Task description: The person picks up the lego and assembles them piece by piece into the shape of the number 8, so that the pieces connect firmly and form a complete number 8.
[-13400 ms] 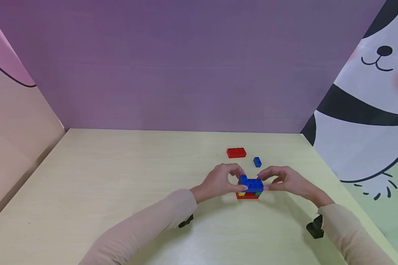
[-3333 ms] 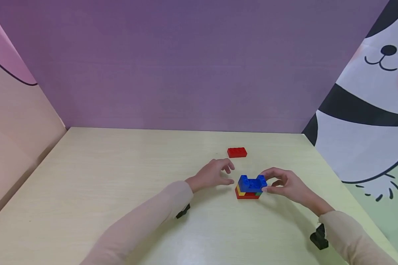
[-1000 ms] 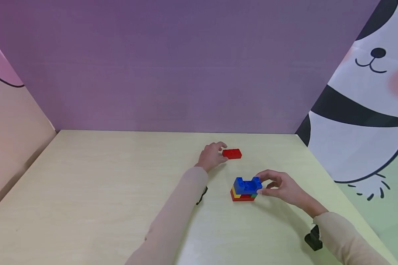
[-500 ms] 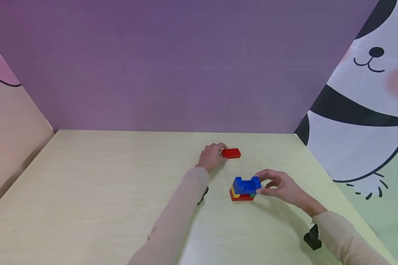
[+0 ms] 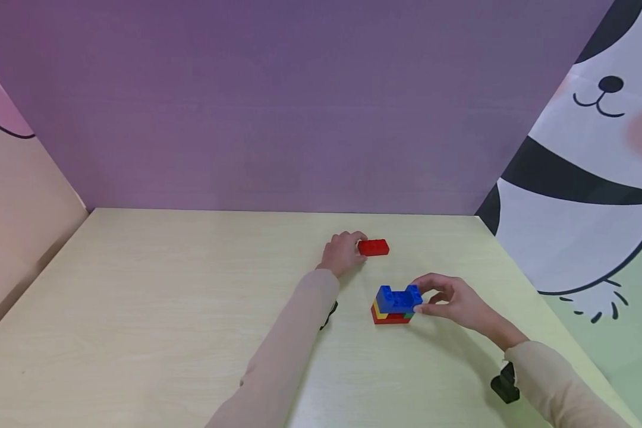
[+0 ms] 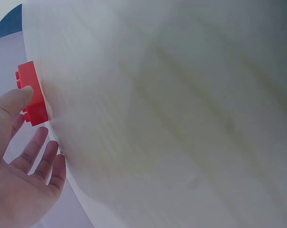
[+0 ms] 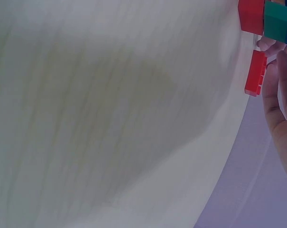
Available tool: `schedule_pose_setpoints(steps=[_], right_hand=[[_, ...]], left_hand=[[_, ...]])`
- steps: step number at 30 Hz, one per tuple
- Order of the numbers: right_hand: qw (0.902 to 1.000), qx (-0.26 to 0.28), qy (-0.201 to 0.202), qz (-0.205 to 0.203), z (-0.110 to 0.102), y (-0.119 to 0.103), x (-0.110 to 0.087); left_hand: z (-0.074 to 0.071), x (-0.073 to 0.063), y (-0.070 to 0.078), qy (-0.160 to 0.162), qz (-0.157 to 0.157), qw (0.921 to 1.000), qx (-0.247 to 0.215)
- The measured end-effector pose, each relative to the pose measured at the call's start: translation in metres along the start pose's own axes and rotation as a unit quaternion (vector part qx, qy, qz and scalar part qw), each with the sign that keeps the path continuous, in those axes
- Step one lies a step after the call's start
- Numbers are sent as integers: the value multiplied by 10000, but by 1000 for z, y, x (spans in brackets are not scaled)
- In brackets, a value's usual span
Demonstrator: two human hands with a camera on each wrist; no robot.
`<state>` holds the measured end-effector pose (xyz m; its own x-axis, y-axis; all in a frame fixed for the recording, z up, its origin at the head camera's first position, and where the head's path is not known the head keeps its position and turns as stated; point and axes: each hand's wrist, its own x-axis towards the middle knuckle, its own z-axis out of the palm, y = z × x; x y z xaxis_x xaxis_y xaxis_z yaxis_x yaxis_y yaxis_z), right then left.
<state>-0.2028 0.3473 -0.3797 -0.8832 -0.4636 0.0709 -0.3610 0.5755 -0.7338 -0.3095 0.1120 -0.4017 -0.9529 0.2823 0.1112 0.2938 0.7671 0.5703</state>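
At the far side of the table, my left hand (image 5: 343, 252) pinches the left end of a red toy brick (image 5: 374, 248), which lies flat. In the left wrist view the thumb presses on the studded side of that red brick (image 6: 33, 95). Nearer to me stands a brick stack (image 5: 397, 303): red at the bottom, yellow, red and green above, blue on top with both ends raised. My right hand (image 5: 457, 302) holds the stack's blue right end between thumb and fingers. The right wrist view catches only a corner of the stack, with its green brick (image 7: 277, 23) showing.
The pale wooden table (image 5: 192, 309) ends at a purple wall (image 5: 278, 107) behind. A panda picture (image 5: 583, 232) covers the wall on the right. A black wrist device (image 5: 506, 383) sits by the right sleeve.
The small blue brick once loose on the table now appears as the stack's right raised end. My left hand left the stack, reached the red brick and took hold of it. The right hand stays.
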Motion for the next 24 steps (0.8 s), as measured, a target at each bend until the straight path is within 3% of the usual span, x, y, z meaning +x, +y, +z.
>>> schedule_pose_setpoints(steps=[24], right_hand=[[10000, 24, -11, 7, 0, -2, 0]], left_hand=[[-2, -2, 1, -16, -22, 9999, -136]])
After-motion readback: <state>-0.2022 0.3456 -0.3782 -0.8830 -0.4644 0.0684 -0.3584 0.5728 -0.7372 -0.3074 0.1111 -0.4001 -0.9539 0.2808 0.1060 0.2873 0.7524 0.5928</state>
